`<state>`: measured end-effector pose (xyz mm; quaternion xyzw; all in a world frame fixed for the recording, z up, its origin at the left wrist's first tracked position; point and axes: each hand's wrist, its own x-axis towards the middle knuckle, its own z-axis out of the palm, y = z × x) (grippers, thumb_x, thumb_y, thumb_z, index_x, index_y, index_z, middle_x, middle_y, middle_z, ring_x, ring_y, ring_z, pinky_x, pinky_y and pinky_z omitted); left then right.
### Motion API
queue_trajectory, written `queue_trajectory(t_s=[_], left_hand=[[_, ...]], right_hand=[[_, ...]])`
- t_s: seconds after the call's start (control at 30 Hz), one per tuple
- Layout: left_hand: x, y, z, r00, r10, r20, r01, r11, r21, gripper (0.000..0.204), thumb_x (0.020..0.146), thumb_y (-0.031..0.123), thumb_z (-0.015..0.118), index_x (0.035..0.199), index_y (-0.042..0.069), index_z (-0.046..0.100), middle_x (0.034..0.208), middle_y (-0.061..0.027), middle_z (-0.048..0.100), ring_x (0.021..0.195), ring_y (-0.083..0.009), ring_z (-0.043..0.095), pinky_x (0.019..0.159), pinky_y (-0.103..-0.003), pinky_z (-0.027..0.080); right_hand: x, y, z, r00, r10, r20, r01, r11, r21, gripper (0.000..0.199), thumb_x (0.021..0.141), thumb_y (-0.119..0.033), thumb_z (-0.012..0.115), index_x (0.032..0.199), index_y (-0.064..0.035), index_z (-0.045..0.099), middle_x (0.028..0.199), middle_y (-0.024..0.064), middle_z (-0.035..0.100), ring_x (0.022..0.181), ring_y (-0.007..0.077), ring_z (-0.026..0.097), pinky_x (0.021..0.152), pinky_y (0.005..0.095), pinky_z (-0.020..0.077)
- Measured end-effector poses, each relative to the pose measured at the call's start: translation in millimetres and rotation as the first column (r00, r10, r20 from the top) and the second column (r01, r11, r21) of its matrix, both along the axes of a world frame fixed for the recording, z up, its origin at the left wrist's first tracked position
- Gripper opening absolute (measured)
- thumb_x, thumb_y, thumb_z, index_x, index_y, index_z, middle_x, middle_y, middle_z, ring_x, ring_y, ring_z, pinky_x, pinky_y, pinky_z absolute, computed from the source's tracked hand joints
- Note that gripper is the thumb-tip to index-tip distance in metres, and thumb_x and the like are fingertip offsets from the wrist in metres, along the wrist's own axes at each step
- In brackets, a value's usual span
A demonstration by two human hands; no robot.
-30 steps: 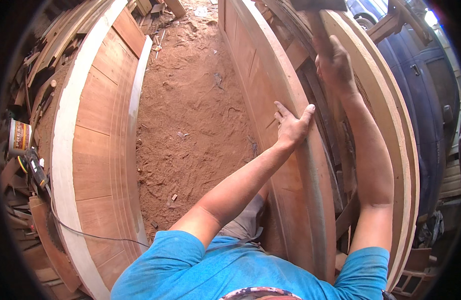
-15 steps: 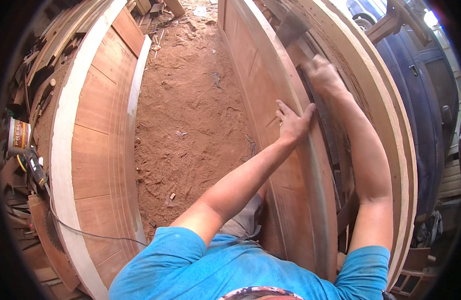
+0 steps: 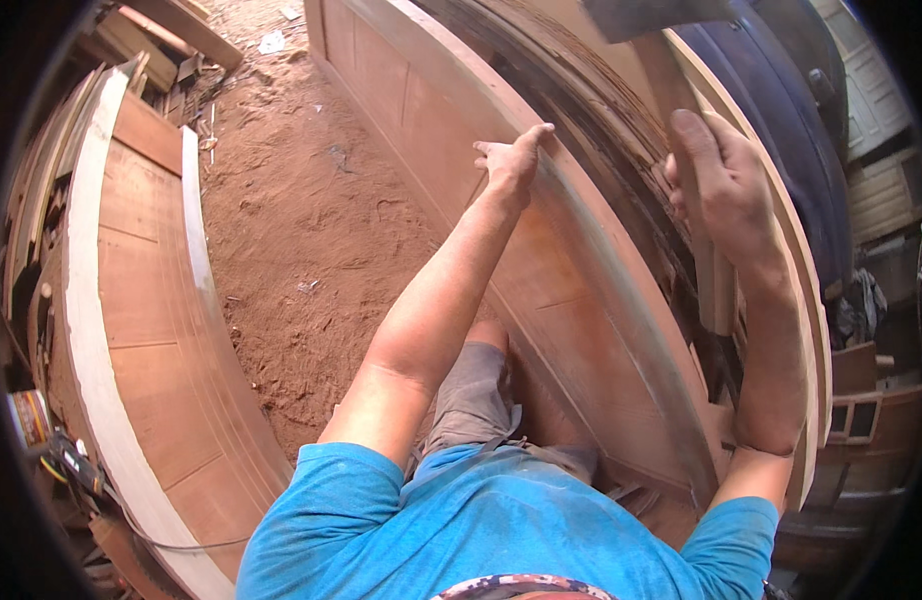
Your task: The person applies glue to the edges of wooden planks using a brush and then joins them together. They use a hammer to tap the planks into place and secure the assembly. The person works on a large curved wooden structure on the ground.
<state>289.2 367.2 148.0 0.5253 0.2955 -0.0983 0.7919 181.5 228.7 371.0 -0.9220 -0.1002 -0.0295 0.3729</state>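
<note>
A panelled wooden door (image 3: 551, 290) stands on its long edge in front of me, leaning slightly. My left hand (image 3: 511, 165) holds its upper edge, thumb over the top and fingers against the panelled face. My right hand (image 3: 731, 190) is closed around the wooden handle of a hammer (image 3: 663, 85), raised to the right of the door. The hammer's dark metal head points up and is cut off by the upper picture edge, so its full shape is hidden. Other boards and panels (image 3: 551, 60) stand behind the door, close to my right forearm.
Another panelled door (image 3: 146, 290) with a pale edge stands at the left. Reddish sawdust covers the ground (image 3: 281, 220) between the doors. Behind the left door lie a bucket (image 3: 29, 418), a corded power tool (image 3: 76, 465) and wood scraps. A dark blue vehicle (image 3: 781, 130) stands far right.
My right hand has lifted the hammer from beside the door's top edge toward me. The left hand still holds that edge, its fingers more curled. The view has swung to the right.
</note>
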Motion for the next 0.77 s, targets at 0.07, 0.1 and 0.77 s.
queue_trajectory(t_s=[0.07, 0.1, 0.77], left_hand=[[-2, -4, 6, 0.999, -0.045, 0.006, 0.045, 0.996, -0.071, 0.149, 0.068, 0.050, 0.090, 0.160, -0.002, -0.015, 0.169, -0.0285, -0.011, 0.155, -0.0443, 0.020, 0.119, -0.058, 0.035], [2, -9, -1, 0.999, -0.029, 0.013, 0.030, 0.997, -0.067, 0.148, 0.069, 0.051, 0.089, 0.161, 0.000, -0.015, 0.169, -0.0272, -0.011, 0.155, -0.0445, 0.017, 0.118, -0.060, 0.034], [111, 52, -2, 0.999, -0.008, -0.035, 0.010, 0.999, 0.036, 0.146, 0.072, 0.061, 0.086, 0.162, 0.001, -0.011, 0.171, -0.0252, 0.002, 0.156, -0.0425, 0.018, 0.122, -0.058, 0.028]], right_hand=[[-24, -9, -1, 0.985, -0.115, 0.126, 0.105, 0.991, 0.084, 0.050, 0.106, -0.052, 0.053, 0.101, -0.0019, 0.060, 0.068, 0.0009, 0.057, 0.058, 0.0081, 0.060, 0.052, 0.0262, 0.0502], [-34, -12, -4, 0.968, -0.168, 0.185, 0.145, 0.981, 0.130, 0.050, 0.106, -0.052, 0.052, 0.102, -0.0023, 0.060, 0.068, 0.0007, 0.057, 0.057, 0.0074, 0.059, 0.050, 0.0256, 0.0495], [-53, 6, 18, 0.934, -0.192, 0.302, 0.075, 0.930, 0.359, 0.037, 0.104, -0.039, 0.057, 0.113, -0.0023, 0.056, 0.076, 0.0036, 0.059, 0.064, 0.0097, 0.062, 0.056, 0.0256, 0.0531]])
